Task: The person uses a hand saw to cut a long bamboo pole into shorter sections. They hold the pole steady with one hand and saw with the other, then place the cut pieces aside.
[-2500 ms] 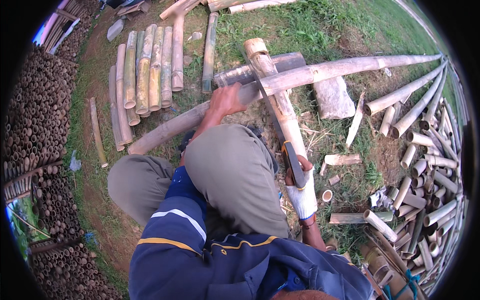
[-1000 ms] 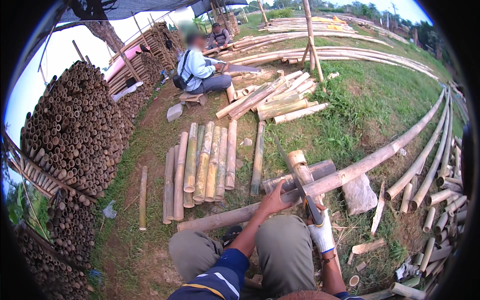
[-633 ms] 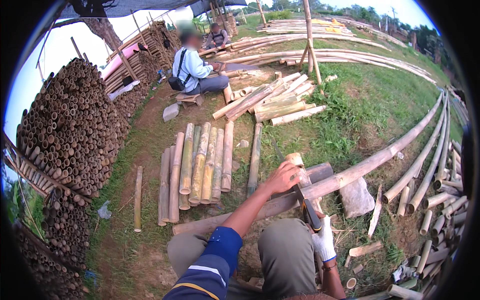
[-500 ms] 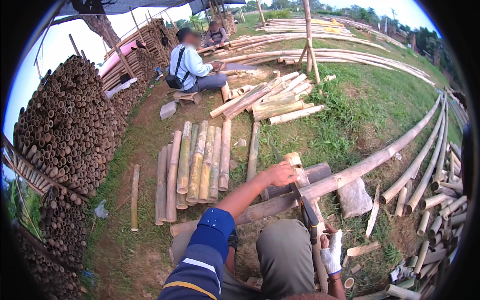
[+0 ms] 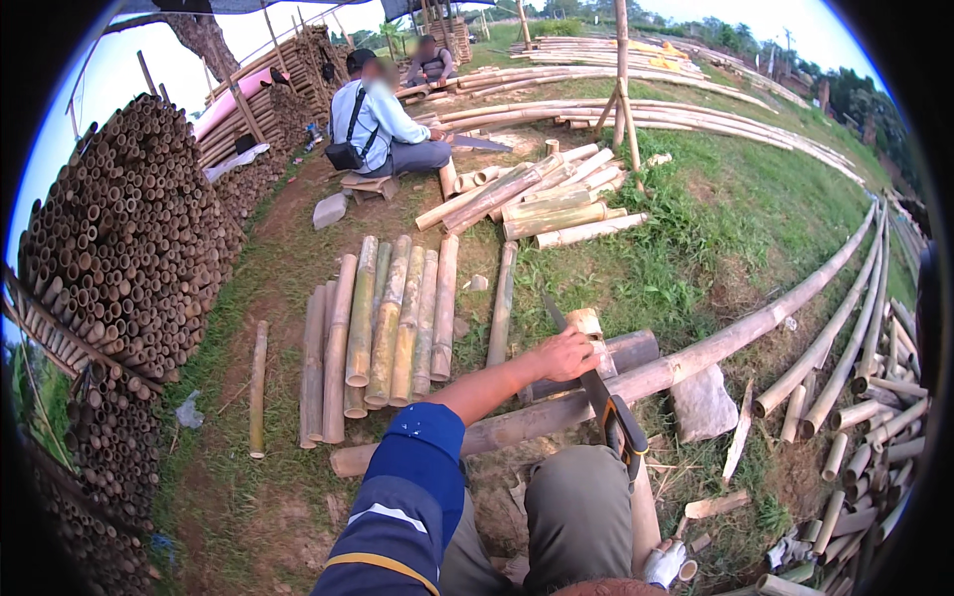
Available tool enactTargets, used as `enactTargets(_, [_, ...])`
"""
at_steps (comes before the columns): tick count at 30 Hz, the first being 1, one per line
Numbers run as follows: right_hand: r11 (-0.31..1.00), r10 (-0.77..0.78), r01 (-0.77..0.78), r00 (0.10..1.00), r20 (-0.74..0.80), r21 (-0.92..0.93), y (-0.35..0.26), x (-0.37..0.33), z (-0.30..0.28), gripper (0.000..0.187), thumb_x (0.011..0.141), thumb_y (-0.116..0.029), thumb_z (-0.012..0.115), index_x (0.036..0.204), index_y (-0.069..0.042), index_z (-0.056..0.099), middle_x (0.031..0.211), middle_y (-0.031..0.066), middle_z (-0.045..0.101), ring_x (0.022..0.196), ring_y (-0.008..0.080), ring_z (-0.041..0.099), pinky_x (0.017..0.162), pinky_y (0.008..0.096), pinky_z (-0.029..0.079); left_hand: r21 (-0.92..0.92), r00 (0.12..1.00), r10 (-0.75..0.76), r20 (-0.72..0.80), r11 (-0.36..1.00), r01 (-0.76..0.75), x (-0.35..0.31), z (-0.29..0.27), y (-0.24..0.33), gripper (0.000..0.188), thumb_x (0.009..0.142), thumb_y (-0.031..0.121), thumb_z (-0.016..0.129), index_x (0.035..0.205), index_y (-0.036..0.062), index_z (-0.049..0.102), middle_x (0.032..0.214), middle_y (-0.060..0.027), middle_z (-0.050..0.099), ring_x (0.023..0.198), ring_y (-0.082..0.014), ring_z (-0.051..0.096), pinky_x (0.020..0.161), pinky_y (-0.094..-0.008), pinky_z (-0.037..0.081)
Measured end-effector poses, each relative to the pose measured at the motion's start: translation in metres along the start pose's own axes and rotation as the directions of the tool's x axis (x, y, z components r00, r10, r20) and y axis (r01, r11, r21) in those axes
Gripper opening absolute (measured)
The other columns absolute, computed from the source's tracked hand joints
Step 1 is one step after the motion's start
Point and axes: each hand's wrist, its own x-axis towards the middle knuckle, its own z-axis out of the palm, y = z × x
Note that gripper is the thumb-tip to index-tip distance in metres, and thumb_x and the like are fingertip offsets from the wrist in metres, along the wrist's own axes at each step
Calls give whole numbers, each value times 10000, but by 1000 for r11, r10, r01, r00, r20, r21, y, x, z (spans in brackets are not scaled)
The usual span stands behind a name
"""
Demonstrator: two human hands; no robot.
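Near the middle, my left hand (image 5: 566, 355) is closed over the blade of a hand saw (image 5: 618, 427), against the upper end of a bamboo pole (image 5: 644, 512). The saw's black and orange handle hangs toward my knee, with no hand on it. That pole slants down beside my leg and crosses a longer bamboo pole (image 5: 517, 425) lying over the ground. Low at the right, my right hand (image 5: 664, 564), in a white glove, is beside the pole's lower end and a short bamboo ring (image 5: 688, 570). Its fingers are mostly hidden.
Cut bamboo lengths (image 5: 396, 328) lie in a row at left, with more (image 5: 556, 194) farther off. A tall bamboo stack (image 5: 119, 228) stands at far left. A pale stone block (image 5: 706, 402) and scattered offcuts (image 5: 874, 477) lie right. A seated person (image 5: 373, 124) works ahead; another sits beyond.
My right hand has dropped from beside the saw handle to the pole's lower end. My left hand stays at the upper end with the saw; the handle has tilted slightly. The view has shifted a little.
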Motion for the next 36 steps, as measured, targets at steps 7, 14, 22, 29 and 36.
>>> enactTargets(7, [998,50,-50,999,16,-29,-10,1,-11,329,1076,-261,506,1251,-17,640,1190,257,683,1134,468,620,987,549,471,-58,987,28,-157,998,-38,-6,5,4,479,1123,463,506,1149,27,702,1161,-183,644,1265,-391,545,1081,-512,500])
enactTargets(14, [997,80,-79,995,52,-26,-17,4,-10,338,1069,-243,517,1259,-1,657,1203,250,671,1140,456,612,1003,539,464,-57,995,-15,-103,998,9,-7,5,-6,495,1107,465,519,1154,20,732,1218,-208,666,1298,-400,541,1130,-501,474])
enactTargets(22, [999,30,-30,999,11,20,2,0,-7,324,1059,-237,528,1247,1,643,1187,265,662,1134,461,597,990,556,459,-91,995,19,-101,995,-28,-7,2,3,442,1097,415,543,1144,21,737,1244,-212,664,1294,-414,536,1140,-509,454])
enactTargets(29, [998,33,-33,999,1,56,-7,-1,-10,321,1057,-235,535,1240,6,642,1189,278,653,1149,472,583,995,560,456,-62,992,36,-125,997,-44,-9,-2,3,425,1105,403,543,1133,23,732,1223,-213,663,1283,-417,541,1119,-502,473])
enactTargets(36, [997,64,-65,997,36,48,-12,-1,-13,329,1057,-236,533,1250,8,641,1207,274,650,1160,466,583,1015,556,453,-61,995,19,-99,998,-25,-5,-2,0,447,1109,429,536,1152,29,732,1225,-208,667,1298,-397,544,1120,-494,486])
